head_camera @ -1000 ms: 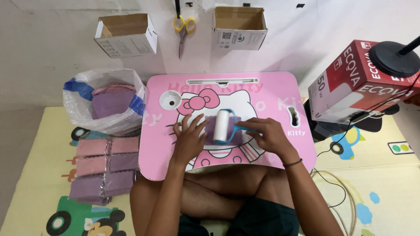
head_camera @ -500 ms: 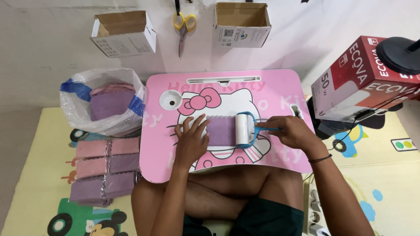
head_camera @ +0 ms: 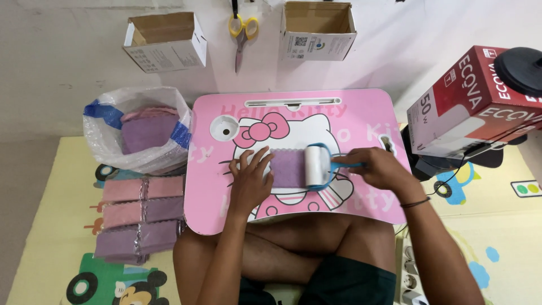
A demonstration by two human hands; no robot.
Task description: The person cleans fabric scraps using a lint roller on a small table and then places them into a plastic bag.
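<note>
A small purple cloth [head_camera: 288,168] lies flat in the middle of the pink lap table [head_camera: 361,121]. My left hand [head_camera: 250,179] presses down on the cloth's left edge with the fingers spread. My right hand [head_camera: 377,168] grips the blue handle of a white lint roller [head_camera: 314,166], which rests on the cloth's right end.
A clear plastic bag [head_camera: 135,133] of purple and pink cloths stands left of the table. Stacks of folded pink and purple cloths [head_camera: 138,217] lie on the play mat. Two open cardboard boxes [head_camera: 165,40] and yellow-handled scissors [head_camera: 241,31] lie beyond the table. A red box [head_camera: 471,104] sits at right.
The lint roller has travelled from the cloth's left part to its right end, baring more purple cloth. My left hand has stayed on the left edge.
</note>
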